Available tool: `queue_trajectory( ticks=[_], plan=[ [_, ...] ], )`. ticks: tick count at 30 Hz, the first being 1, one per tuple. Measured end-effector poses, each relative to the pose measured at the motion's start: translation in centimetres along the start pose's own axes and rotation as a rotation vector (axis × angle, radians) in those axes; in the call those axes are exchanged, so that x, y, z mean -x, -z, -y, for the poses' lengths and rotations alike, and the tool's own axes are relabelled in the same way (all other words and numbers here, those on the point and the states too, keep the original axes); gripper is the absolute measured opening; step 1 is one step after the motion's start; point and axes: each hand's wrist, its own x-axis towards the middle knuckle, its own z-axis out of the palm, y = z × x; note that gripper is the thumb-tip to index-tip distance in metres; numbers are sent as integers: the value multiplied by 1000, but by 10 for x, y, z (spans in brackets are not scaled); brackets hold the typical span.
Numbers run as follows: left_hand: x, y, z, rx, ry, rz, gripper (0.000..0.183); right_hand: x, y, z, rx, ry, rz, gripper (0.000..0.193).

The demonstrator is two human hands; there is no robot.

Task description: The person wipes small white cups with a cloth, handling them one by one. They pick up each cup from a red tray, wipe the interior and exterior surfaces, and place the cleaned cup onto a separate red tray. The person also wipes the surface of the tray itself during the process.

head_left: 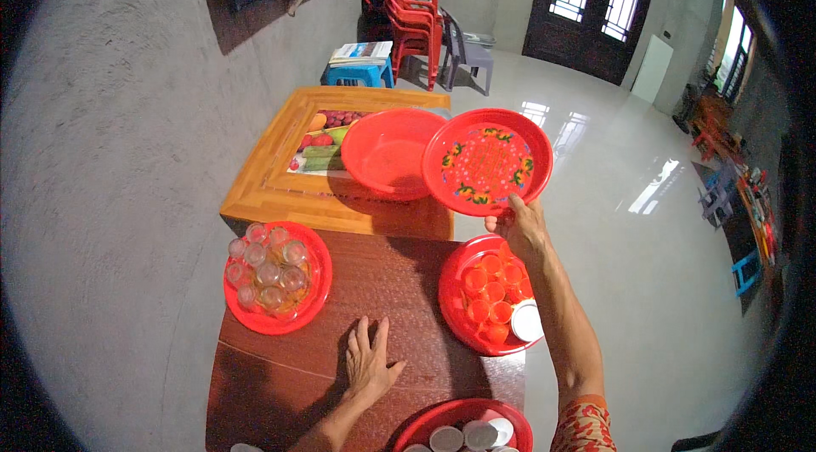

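Observation:
My right hand [521, 227] grips the near rim of a round red tray [459, 159] with a flower pattern, thumb on top. The tray is lifted and tilted, partly in front of a deep red basin [382, 150] on the wooden table. My left hand [371, 364] rests on the dark brown table [408, 282], fingers spread, holding nothing. To its left, a red tray [320, 303] bears several upside-down glasses [268, 274]. Below my right hand, another red tray [450, 316] carries several orange-red cups [495, 291] and a white lid-like round piece [527, 321], partly hidden by my forearm.
At the near edge a red tray [408, 431] holds several grey-white round containers [480, 434]. The wooden table [255, 189] with a fruit picture adjoins the brown one. Beyond stand a blue stool [361, 74] with papers and stacked red chairs [412, 23]. A grey wall runs along the left.

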Motion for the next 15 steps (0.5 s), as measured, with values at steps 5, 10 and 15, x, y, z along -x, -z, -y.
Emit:
queue_trajectory(
  ticks=[5,10,15],
  plan=[
    [-33,6,6,-39,59,73,107,-39,-9,-8,42,11,22,26],
    [-59,-1,20,-151,99,225,114,-68,-23,-19,52,32,-19,29],
    [-55,-17,38,-145,34,215,115,-106,-33,-28,222,38,-90,37]
  ],
)
